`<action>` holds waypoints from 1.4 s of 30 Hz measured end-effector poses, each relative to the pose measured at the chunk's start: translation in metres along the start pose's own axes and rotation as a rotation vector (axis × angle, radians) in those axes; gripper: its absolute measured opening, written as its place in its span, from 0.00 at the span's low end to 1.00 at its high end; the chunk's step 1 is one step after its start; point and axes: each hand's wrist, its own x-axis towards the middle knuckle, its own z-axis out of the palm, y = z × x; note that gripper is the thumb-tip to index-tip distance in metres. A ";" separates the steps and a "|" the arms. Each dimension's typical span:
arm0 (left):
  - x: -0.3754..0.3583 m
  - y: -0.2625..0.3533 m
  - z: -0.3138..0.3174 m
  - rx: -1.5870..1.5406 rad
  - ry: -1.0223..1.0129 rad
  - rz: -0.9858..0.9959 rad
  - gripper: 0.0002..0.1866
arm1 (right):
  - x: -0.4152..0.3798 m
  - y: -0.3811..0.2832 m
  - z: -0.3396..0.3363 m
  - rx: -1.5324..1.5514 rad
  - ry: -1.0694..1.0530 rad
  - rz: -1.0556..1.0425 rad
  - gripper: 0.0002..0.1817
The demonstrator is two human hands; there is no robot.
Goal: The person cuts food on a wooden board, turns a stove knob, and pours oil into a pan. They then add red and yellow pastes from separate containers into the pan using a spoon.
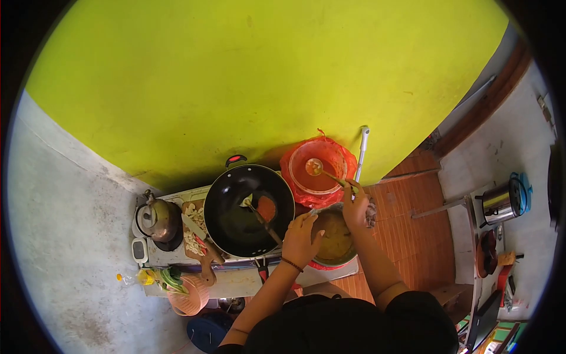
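My right hand (pixel 355 206) is closed on the handle of a ladle (pixel 328 174). The ladle's bowl, with something orange and pale in it, is over a tub (pixel 293 167) wrapped in red plastic that has orange-red contents. My left hand (pixel 300 241), thumb apart from its fingers, is at the left edge of a pot (pixel 333 236) of yellow-brown contents. Left of that hand stands a large black wok (pixel 227 221). A spatula (pixel 257 217) leans in the wok beside a patch of red paste (pixel 266 207).
A kettle (pixel 158 218) stands at the far left. A knife (pixel 194 227) lies across a cutting board (pixel 207 272) with chopped pale pieces. Below them is a pink basket (pixel 190 301) with green vegetables. A long white-handled tool (pixel 362 150) leans against the green wall behind the tub.
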 end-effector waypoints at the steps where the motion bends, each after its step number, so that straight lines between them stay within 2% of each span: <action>1: 0.002 0.001 0.006 -0.001 -0.006 0.004 0.24 | 0.007 0.010 0.002 -0.133 -0.039 -0.066 0.09; 4: 0.003 0.008 0.019 0.010 -0.009 0.000 0.24 | 0.021 0.030 0.013 -0.419 -0.093 -0.426 0.10; 10: -0.001 0.012 0.032 0.046 -0.039 -0.013 0.23 | 0.025 0.049 0.026 -0.394 -0.177 -0.464 0.09; 16: -0.001 0.015 0.033 0.038 -0.035 -0.050 0.23 | 0.032 0.043 0.012 -0.199 -0.121 -0.199 0.09; 19: -0.001 0.015 0.034 0.048 -0.017 -0.032 0.23 | 0.033 0.038 0.005 -0.133 -0.097 -0.151 0.07; 25: -0.001 0.021 0.035 0.048 -0.014 -0.003 0.23 | 0.029 0.031 -0.005 -0.288 -0.113 -0.441 0.08; 28: -0.002 0.022 0.036 0.052 -0.001 0.010 0.22 | 0.027 0.035 -0.005 -0.316 -0.106 -0.416 0.08; 31: -0.004 0.024 0.035 0.061 -0.006 0.004 0.22 | 0.028 0.037 -0.003 -0.172 -0.058 -0.325 0.09; 34: -0.006 0.025 0.033 0.072 -0.002 0.012 0.22 | 0.029 0.040 -0.004 -0.140 -0.075 -0.034 0.09; 37: -0.008 0.027 0.030 0.075 -0.004 0.005 0.22 | 0.028 0.037 -0.006 0.072 -0.021 0.160 0.10; 42: -0.012 0.025 0.026 0.072 0.002 0.010 0.22 | 0.025 0.022 -0.014 0.198 -0.010 0.186 0.11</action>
